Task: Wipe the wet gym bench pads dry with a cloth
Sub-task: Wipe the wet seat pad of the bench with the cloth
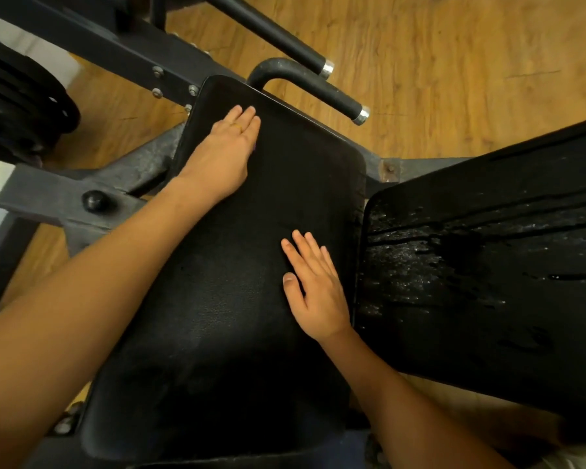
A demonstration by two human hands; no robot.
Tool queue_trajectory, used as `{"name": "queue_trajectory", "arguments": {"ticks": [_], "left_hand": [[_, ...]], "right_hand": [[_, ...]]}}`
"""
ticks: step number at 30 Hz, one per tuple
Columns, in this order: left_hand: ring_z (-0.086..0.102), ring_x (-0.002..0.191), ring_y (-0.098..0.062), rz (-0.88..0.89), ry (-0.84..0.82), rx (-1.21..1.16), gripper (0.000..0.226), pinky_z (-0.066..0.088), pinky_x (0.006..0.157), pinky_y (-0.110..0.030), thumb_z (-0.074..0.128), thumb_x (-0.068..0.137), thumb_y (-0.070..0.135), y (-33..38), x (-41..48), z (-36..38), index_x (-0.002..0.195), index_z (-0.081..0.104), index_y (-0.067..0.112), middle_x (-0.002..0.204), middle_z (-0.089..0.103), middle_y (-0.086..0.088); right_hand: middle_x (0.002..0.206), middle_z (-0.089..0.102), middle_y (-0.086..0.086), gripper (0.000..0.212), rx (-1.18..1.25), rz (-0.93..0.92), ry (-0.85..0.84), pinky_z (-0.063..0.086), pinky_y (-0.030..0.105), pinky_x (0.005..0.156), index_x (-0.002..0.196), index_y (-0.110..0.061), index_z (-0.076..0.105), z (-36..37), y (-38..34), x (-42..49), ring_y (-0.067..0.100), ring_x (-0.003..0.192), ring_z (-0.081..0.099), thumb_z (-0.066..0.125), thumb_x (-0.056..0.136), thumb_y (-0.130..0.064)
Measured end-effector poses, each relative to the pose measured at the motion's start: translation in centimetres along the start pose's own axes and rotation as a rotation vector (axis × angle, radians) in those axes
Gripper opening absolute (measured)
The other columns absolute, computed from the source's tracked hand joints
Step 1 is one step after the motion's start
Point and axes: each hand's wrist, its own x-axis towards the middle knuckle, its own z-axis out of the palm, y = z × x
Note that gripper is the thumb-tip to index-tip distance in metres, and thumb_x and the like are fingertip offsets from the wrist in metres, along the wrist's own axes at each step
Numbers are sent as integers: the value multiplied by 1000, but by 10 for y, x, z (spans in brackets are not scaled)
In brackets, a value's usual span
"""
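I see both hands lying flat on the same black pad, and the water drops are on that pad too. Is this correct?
Not fully. The left hand and the right hand do lie flat on one black pad, but the head view shows the water drops on the neighbouring pad to its right.

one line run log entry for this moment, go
left hand: flat on left bench pad | right hand: flat on same pad | right bench pad: wet, water beaded | cloth: not in view
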Motion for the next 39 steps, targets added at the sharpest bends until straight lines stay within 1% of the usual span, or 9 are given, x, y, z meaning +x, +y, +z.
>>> {"name": "queue_trajectory", "arguments": {"ticks": [4,8,12,17,20,27,32,35,39], "left_hand": [[5,156,-28,-40,5,15,67,13,124,-45,47,100,-2,-4,31,-9,160,17,6,169,10,-12],[7,155,-31,-88,-20,70,78,14,124,-46,56,94,-4,-5,36,-15,159,15,3,167,12,-17],[7,156,-28,-72,-79,28,78,13,124,-43,55,95,-2,-13,-19,-27,160,13,7,168,9,-13],[5,156,-25,-95,-40,-41,70,-2,118,-26,46,100,0,-31,-127,-31,161,11,7,169,3,-11],[12,155,-25,-146,16,-144,64,5,119,-23,46,102,2,-42,-145,-24,159,17,4,168,8,-13],[7,156,-26,-177,42,-192,62,11,125,-37,43,106,9,-39,-64,-21,160,13,5,169,4,-14],[10,155,-28,-195,28,-168,58,16,125,-44,41,107,13,-44,19,-29,160,17,7,169,7,-13],[13,154,-31,-176,1,-152,50,19,123,-50,40,107,14,-45,61,-34,155,28,8,169,11,-12],[25,149,-35,-184,-25,-168,44,23,120,-48,42,105,13,-42,77,-43,150,38,10,166,21,-10]], "right_hand": [[166,22,-7,52,4,2,-6,6,37,128,156,-26,34,-1,-1,0,9,156,8,38,104,-28],[166,23,-6,52,10,1,5,6,37,128,156,-25,35,0,-2,0,9,156,9,38,104,-27],[166,23,-6,52,-1,2,3,8,39,128,156,-25,34,-1,0,-1,9,156,8,38,104,-27],[166,23,-6,52,-12,-6,22,10,39,128,156,-25,34,1,0,-1,9,156,9,37,104,-28],[165,23,-6,52,-15,-5,25,8,37,128,156,-24,35,1,-1,-1,9,155,10,38,104,-28],[165,23,-7,51,-24,7,19,7,36,128,155,-25,35,1,0,-1,8,155,9,38,104,-27],[166,22,-8,51,-1,5,17,5,34,128,155,-27,34,2,1,-1,8,155,9,36,104,-29],[166,24,-7,51,8,0,20,5,34,128,155,-27,34,2,1,-1,9,155,10,36,104,-28],[166,23,-7,52,2,-4,16,4,34,127,155,-27,33,2,2,0,9,155,10,37,103,-28]]}}
